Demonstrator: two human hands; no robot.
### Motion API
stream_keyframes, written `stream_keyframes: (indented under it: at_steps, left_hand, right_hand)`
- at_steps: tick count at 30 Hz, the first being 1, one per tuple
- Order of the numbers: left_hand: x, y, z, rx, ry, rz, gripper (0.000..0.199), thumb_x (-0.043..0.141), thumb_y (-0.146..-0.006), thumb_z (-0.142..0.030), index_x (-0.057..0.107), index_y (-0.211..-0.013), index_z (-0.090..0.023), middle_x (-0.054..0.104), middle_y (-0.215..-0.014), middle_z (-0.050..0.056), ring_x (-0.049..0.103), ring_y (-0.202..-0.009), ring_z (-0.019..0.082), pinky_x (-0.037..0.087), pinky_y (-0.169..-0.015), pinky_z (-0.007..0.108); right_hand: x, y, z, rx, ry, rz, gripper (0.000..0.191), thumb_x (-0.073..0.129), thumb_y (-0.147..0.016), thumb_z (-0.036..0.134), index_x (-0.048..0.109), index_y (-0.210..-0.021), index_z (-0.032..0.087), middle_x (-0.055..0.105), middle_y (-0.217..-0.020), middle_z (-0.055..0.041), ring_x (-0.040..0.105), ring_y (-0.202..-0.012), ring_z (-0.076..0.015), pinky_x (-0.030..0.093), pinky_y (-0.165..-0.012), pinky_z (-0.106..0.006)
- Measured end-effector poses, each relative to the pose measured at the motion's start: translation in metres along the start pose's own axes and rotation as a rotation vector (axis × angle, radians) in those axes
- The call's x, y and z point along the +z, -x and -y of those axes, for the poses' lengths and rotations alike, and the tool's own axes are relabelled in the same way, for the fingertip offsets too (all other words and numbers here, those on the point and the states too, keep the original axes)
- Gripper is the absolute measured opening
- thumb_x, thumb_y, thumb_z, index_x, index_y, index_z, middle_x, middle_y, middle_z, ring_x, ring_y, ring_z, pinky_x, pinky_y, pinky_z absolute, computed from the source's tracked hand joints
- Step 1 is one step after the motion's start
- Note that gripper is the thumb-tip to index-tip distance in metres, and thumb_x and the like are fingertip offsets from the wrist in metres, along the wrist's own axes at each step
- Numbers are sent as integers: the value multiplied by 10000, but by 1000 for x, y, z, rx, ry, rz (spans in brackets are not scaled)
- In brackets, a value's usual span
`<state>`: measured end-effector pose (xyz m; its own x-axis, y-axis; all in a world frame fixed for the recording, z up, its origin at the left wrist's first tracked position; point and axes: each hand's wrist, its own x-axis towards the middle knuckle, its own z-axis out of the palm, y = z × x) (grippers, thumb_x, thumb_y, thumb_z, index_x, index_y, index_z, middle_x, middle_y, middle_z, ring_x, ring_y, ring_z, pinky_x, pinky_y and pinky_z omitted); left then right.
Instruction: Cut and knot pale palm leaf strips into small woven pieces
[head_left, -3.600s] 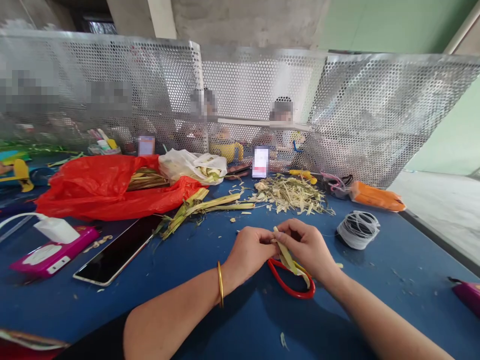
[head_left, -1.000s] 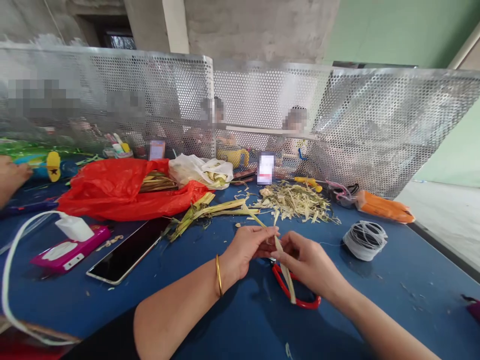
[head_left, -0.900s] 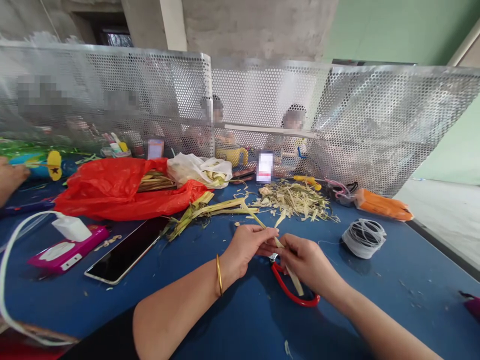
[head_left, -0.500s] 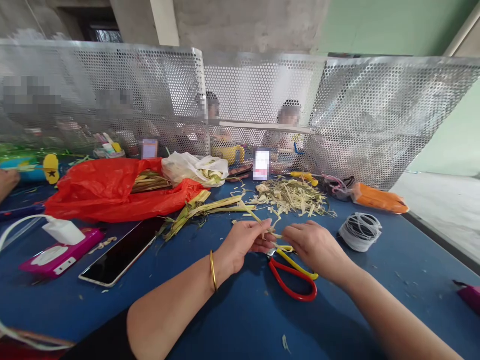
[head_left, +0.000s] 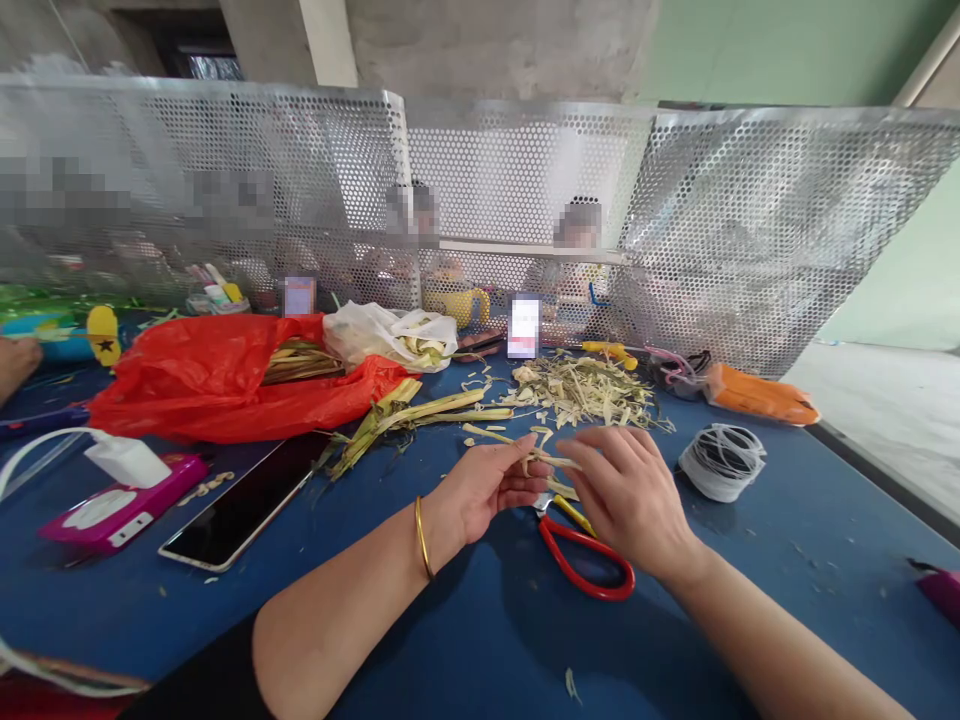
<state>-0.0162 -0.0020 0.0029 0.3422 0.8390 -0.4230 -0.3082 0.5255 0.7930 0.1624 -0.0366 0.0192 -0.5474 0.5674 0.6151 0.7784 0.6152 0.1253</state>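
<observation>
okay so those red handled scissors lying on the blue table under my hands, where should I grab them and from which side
Probably by the red loop handle, coming from above on your near side. The scissors lie flat on the blue table with the loop toward you and open to view, while the blade end sits hidden under your right hand and left hand, which pinch a leaf strip.

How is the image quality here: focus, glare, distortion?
Head view: hands and leaf strip sharp; wide-angle lens bows the mesh screen; soft daylight, faint shadows on the table; glare on the phone; faces behind the mesh pixelated.
</observation>
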Motion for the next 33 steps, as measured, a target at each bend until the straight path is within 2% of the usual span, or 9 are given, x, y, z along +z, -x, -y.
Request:
stream_keyframes:
  at_steps: [3, 6, 9, 12, 17, 22, 26, 33]
  left_hand:
    - [0, -2, 0, 2, 37, -8, 270, 713, -751, -369, 666, -777, -104, 689, -744, 48, 578, -505, 66, 396, -377, 132]
    - [1, -3, -1, -10, 85, -42, 252, 726, -741, -353, 666, -800, -115, 698, -774, 43, 501, -440, 24, 327, -345, 116]
    - [2, -3, -1, -47, 118, -74, 237, 722, -748, -345, 665, -801, -121, 711, -822, 54, 495, -431, 16, 332, -349, 115]
    - [2, -2, -1, -41, 134, -44, 238, 753, -716, -328, 675, -797, -118, 718, -837, 58, 516, -443, 22, 349, -350, 114]
    - [1, -2, 0, -38, 179, -52, 232, 777, -690, -313, 687, -787, -122, 726, -849, 60, 536, -456, 28, 365, -351, 109]
    - [1, -2, 2, -76, 200, -35, 267, 810, -641, -317, 693, -786, -127, 729, -884, 68, 556, -474, 38, 370, -353, 113]
    - [0, -2, 1, -25, 176, -21, 278, 814, -633, -328, 705, -797, -132, 727, -918, 69, 566, -506, 39, 369, -367, 113]
    - [0, -3, 0, 54, 37, -53, 265, 791, -662, -336, 727, -749, -93, 714, -838, 72, 508, -486, 24, 340, -380, 129]
  right_hand:
    - [0, 0, 10, -78, 9, 28, 157, 492, -920, 244, 628, -977, 191, 633, -835, -51, 528, -752, -178, 322, -726, -328]
    - [5, 1, 12, -24, 45, 74, 139, 511, -921, 266, 616, -957, 181, 641, -791, -39, 541, -742, -183, 299, -705, -327]
    - [12, 2, 11, 10, 48, 59, 117, 503, -925, 232, 600, -897, 172, 657, -762, -35, 559, -718, -179, 284, -690, -324]
    - [16, 4, 13, 43, -9, 63, 153, 463, -941, 213, 587, -862, 172, 658, -734, -31, 575, -707, -174, 286, -684, -317]
    - [22, 6, 20, 150, -94, 119, 196, 478, -937, 332, 590, -876, 182, 646, -762, -34, 579, -723, -178, 303, -684, -306]
    - [27, 7, 24, 211, -138, 143, 262, 403, -941, 205, 526, -709, 191, 601, -678, -12, 522, -610, -140, 303, -639, -284]
    - [21, 4, 25, 264, -200, 168, 230, 401, -895, 151, 481, -684, 195, 566, -646, 4, 470, -569, -125, 311, -631, -269]
    - [9, 0, 27, 372, -367, 206, 210, 428, -775, 135, 384, -581, 203, 471, -533, 39, 397, -521, -113, 298, -573, -239]
